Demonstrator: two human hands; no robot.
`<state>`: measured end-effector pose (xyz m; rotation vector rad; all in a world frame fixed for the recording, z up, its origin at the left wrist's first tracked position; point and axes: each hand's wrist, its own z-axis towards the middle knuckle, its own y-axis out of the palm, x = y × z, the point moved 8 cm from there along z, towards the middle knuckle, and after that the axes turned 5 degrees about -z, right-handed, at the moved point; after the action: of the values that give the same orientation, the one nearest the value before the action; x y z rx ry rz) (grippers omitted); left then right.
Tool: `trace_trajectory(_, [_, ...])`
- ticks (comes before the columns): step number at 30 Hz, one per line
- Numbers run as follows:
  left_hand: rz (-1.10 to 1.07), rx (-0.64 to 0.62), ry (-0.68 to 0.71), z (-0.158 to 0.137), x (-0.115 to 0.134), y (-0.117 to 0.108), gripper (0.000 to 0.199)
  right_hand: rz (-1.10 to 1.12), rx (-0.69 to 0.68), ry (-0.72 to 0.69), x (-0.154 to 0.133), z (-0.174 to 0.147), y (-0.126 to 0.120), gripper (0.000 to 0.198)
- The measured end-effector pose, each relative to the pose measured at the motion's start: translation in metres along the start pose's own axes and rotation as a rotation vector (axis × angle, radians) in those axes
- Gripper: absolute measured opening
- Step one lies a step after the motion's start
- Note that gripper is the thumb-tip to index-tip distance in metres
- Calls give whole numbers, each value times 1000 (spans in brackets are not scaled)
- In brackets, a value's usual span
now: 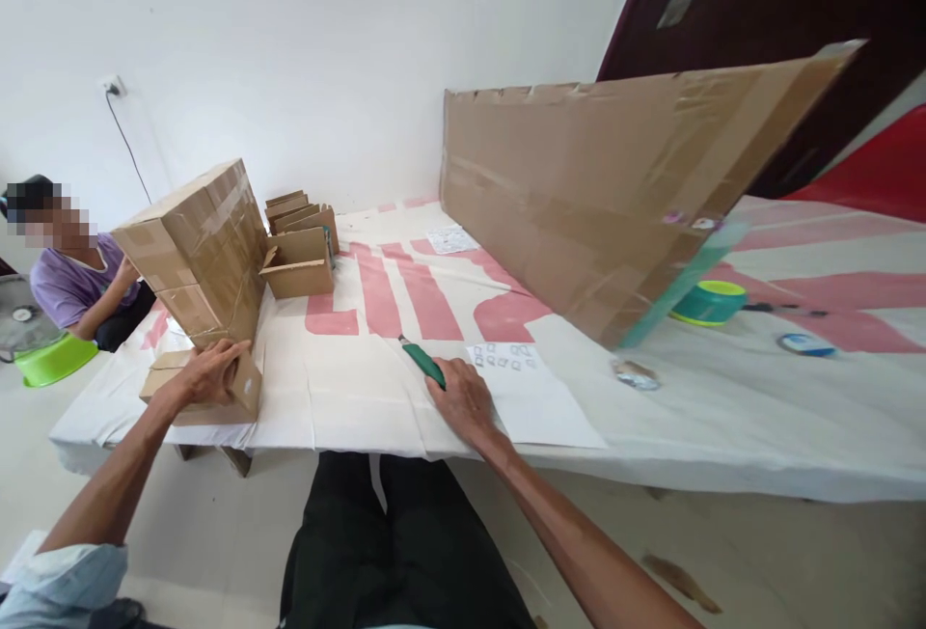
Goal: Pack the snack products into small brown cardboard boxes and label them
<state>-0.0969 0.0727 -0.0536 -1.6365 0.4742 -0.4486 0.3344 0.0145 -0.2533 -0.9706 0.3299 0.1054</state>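
My right hand (467, 399) is closed around a green utility knife (424, 365), its tip angled away from me and to the left over the cloth. Beneath that hand lies a white sheet of paper (542, 405) with small box sketches on it. At the table's front left, my left hand (215, 374) grips the top of a small cardboard box (246, 397), its fingers curled over an edge. Directly behind stands a large taped cardboard box (213, 243). Farther back is an open cardboard box (300, 272).
A tall cardboard panel (579, 185) stands on the right half of the white cloth-covered table (723, 436). Beside it are a teal tape roll (713, 301), a blue-and-white roll (805, 344) and a clear tape roll (637, 375). Another person (79, 272) sits at the far left.
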Motion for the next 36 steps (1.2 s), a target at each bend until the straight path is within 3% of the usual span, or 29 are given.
trace_trajectory(3, [-76,71,81,11,51,4,109,9,13,-9,0,0,1,29])
trace_trajectory(9, [-213,163,251,47,184,17,119,34,46,-48,1,-4,1,27])
trace_trajectory(11, [-233,174,267,57,216,18,117,47,58,-57,2,-5,0,27])
trace_trajectory(13, [-284,175,281,60,233,17,118,56,62,-65,2,-6,-1,28])
trace_trajectory(16, [-436,232,272,46,219,7,117,69,56,-72,1,-8,-2,30])
trace_trajectory(20, [-730,428,143,5,138,0,109,89,44,-60,3,-9,-2,29])
trace_trajectory(22, [-932,446,47,-10,97,15,113,94,32,-50,3,-9,-2,27])
trace_trajectory(24, [-1120,379,-9,-15,73,42,125,94,22,-41,4,-9,-1,27])
trace_trajectory(28, [-1335,269,10,-10,72,85,149,90,16,-33,5,-8,0,30])
trace_trajectory(36, [-1392,474,-46,-6,93,113,142,97,-1,-58,9,-14,1,36])
